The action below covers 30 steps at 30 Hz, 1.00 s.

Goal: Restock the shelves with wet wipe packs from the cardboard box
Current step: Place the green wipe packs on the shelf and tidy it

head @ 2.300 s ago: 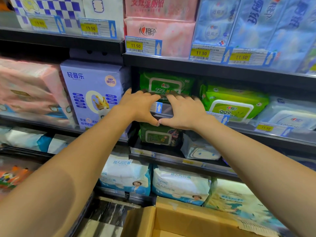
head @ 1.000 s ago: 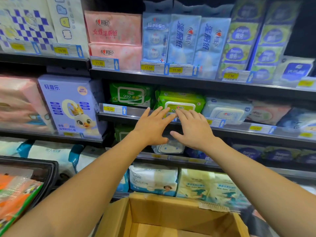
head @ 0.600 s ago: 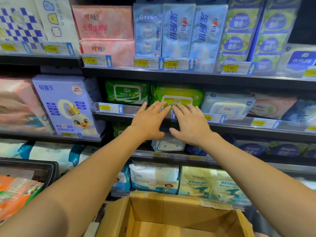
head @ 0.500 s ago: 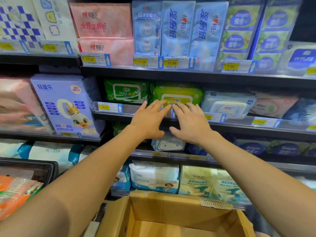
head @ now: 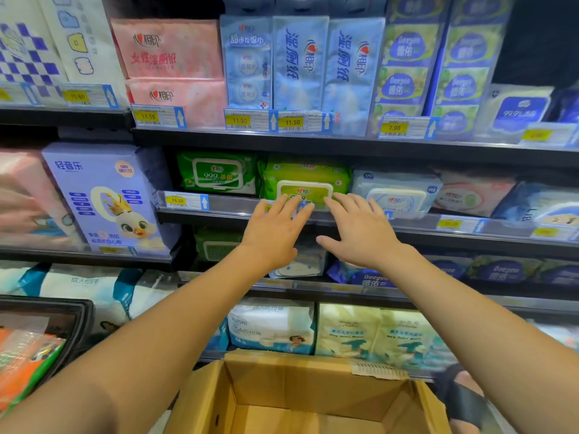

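A: How are the hands seen?

B: Both are stretched toward the middle shelf. The left hand [head: 272, 233] is held flat, fingers straight and slightly spread, and nothing is gripped. The right hand [head: 357, 233] is opened the same way, thumb out to the side, and nothing is held in it either.

A: What is touched?

B: The fingertips of both hands are laid at the lower front of a lime-green wet wipe pack [head: 305, 180], where it is crossed by the shelf rail [head: 225, 209]. Whether the pack is pressed or only brushed cannot be told.

A: Where is that pack placed?

B: It is set on the middle shelf, lid facing out, between a darker green pack [head: 216, 172] marked 999 and a pale blue pack [head: 396, 189]. A price tag [head: 185, 200] reading 16.50 is fixed to the rail below the darker green pack.

A: And the cardboard box?

B: The cardboard box [head: 313, 380] is seen open at the bottom of the view, beneath both forearms and in front of the lowest shelf.

A: What else is shown?

B: A lilac carton [head: 103, 195] printed with a crowned duck is stood on the neighbouring shelf, and a black basket [head: 72, 321] is seen at the lower left edge.
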Each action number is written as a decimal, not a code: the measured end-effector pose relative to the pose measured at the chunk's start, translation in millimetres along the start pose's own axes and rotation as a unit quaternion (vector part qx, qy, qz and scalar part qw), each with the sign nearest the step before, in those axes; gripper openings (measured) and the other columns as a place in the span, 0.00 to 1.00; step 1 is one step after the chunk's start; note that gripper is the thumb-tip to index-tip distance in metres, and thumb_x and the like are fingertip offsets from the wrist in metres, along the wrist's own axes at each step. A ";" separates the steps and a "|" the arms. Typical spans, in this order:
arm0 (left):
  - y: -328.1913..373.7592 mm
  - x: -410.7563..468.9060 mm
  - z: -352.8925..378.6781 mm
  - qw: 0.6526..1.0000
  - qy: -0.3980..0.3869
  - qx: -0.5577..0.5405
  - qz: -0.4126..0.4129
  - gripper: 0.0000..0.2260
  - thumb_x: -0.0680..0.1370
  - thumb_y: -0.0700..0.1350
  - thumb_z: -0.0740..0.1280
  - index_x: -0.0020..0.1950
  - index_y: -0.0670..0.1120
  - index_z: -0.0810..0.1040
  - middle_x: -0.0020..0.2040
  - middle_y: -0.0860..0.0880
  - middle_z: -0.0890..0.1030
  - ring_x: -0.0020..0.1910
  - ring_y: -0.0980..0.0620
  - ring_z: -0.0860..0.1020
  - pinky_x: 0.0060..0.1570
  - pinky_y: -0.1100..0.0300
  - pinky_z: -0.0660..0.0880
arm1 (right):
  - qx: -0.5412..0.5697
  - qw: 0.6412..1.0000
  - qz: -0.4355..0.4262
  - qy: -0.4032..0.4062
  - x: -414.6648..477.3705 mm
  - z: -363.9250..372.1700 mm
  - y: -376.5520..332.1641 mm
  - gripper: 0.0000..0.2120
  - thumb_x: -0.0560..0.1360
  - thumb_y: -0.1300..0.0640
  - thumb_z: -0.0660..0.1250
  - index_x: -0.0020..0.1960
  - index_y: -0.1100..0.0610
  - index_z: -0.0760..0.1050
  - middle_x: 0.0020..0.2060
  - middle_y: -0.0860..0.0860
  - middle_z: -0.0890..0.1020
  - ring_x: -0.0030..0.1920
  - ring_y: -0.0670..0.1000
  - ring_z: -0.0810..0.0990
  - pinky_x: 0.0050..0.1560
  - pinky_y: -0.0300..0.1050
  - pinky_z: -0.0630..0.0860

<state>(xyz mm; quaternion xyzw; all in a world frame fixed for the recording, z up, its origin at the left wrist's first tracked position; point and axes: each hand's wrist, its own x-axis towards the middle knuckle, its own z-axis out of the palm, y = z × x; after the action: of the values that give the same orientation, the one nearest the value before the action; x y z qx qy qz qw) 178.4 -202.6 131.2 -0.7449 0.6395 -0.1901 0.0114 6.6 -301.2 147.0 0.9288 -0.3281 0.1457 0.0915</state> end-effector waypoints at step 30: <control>112.5 75.0 -11.0 0.997 0.025 -0.019 0.068 0.40 0.79 0.57 0.67 0.85 0.52 0.47 0.85 0.47 0.50 0.84 0.43 0.48 0.80 0.40 0.51 | 0.016 0.999 0.043 0.006 -44.2 6.6 119.3 0.40 0.78 0.30 0.60 0.83 0.48 0.56 0.82 0.46 0.61 0.82 0.53 0.57 0.80 0.65 0.52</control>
<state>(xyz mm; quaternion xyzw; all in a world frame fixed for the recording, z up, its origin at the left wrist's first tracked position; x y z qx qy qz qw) 76.6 -292.3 132.3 -0.6948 0.6921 -0.1954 -0.0062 -100.7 -368.8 135.0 0.9145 -0.3646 0.1600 0.0718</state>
